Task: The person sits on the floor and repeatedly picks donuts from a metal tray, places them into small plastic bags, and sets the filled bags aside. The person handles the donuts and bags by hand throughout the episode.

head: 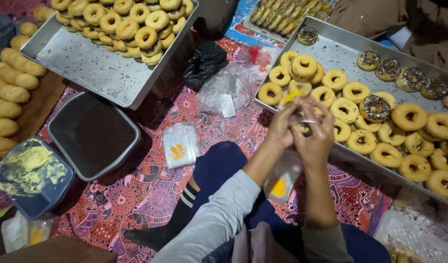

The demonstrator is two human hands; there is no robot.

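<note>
Both hands up together over the near edge of the right tray (331,46) — left hand (281,127) and right hand (315,140) pinched on a clear plastic bag (285,178), w/ a sprinkled donut (304,127) between the fingertips, at the bag's mouth. The bag's tail hangs below the grip, yellow patch near the bottom.

Risks, imo:
- thin film, fingertip pinch only; if one side slips, the donut probably drops onto the plain donuts (360,141) just behind the grip or onto the patterned cloth (151,190).
- topping likely rubs off on the bag mouth if it's forced in.
- the sleeve could brush the tray edge under the wrists.

Hard to see: donut mostly covered by fingers — can't tell if it's in the bag or at the rim. The bag is blurred. Stack of spare bags (179,144) sits left of the grip, the count unreadable. Right tray is cut off at the frame edge.
</note>
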